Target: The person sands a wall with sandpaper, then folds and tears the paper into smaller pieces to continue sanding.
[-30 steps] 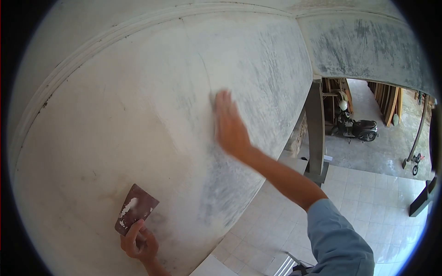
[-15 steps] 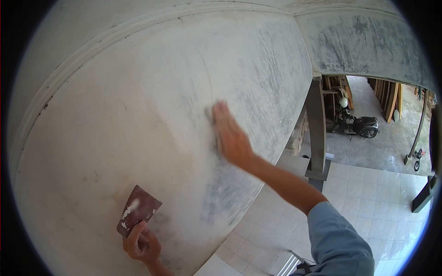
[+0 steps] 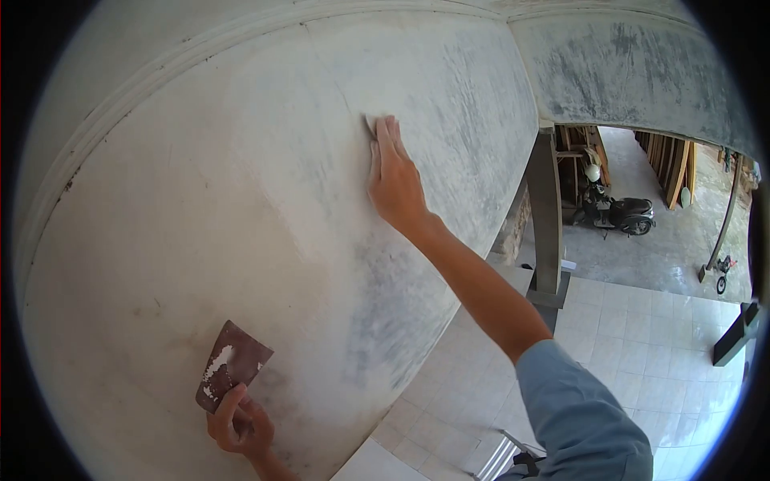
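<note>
Near the lower left, my left hand [image 3: 241,423] pinches the bottom edge of a maroon sheet of sandpaper [image 3: 243,357], its face marked with ragged white patches. My right hand [image 3: 395,176] lies with fingers together against the pale wall [image 3: 241,216]. A thin corner of what looks like another piece of sandpaper [image 3: 370,123] sticks out beside its fingertips; the rest is hidden under the hand. Grey smears and whitish areas cover the wall around it, and a fine crack runs down to the fingertips.
A moulding [image 3: 144,76] borders the wall above. At right stands a grey pillar [image 3: 547,212] on the tiled floor [image 3: 618,321], far below. Beyond it are a parked motorbike [image 3: 622,212] and leaning wooden boards [image 3: 670,164]. Part of a metal ladder-like frame [image 3: 501,458] shows below.
My right hand has slid upward along the wall, and the thin corner by its fingers has come into sight. My left hand keeps its hold; the view has shifted slightly.
</note>
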The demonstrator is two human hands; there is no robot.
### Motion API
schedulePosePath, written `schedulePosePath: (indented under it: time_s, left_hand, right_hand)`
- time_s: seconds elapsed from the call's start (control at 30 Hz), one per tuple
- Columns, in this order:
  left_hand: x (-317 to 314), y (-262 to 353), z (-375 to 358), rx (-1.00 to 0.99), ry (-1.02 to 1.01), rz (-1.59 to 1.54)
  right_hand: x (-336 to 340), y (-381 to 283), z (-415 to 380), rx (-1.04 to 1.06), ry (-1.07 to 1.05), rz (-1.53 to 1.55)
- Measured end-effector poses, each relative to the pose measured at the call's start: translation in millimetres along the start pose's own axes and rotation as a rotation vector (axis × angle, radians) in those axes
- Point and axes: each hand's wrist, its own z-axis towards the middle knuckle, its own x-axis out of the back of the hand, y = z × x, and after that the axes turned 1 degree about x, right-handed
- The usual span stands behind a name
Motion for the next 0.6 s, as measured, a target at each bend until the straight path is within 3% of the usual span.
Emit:
schedulePosePath:
  time_s: [0.07, 0.13, 0.2, 0.27, 0.37, 0.47, 0.5, 0.53, 0.6]
  left_hand:
    - [3, 2, 0, 0.013, -0.016, 0.021]
    - [2, 4, 3, 0.017, -0.014, 0.014]
    - [2, 4, 3, 0.019, -0.014, 0.006]
    - [3, 0, 0, 0.020, -0.018, -0.010]
    - [12, -6, -10, 0.068, -0.084, -0.110]
    - [2, 1, 3, 0.020, -0.018, -0.039]
    - [3, 4, 4, 0.024, -0.020, -0.028]
    - [4, 5, 4, 0.024, -0.021, -0.018]
    - [0, 4, 5, 0.006, -0.006, -0.006]
  right_hand:
    - [-4, -18, 3, 0.012, 0.037, -0.052]
    - [-1, -56, -36, 0.143, -0.108, -0.049]
    - [4, -55, -53, 0.241, -0.160, -0.006]
    - [1, -28, -23, 0.237, -0.083, -0.006]
    - [-11, 12, 55, -0.061, 0.070, -0.044]
    - [-15, -9, 48, -0.079, 0.076, -0.021]
    - [-12, -26, 24, -0.055, -0.007, 0.069]
    - [-8, -40, -2, 0.160, -0.033, -0.074]
    - [2, -42, -21, 0.262, -0.147, -0.084]
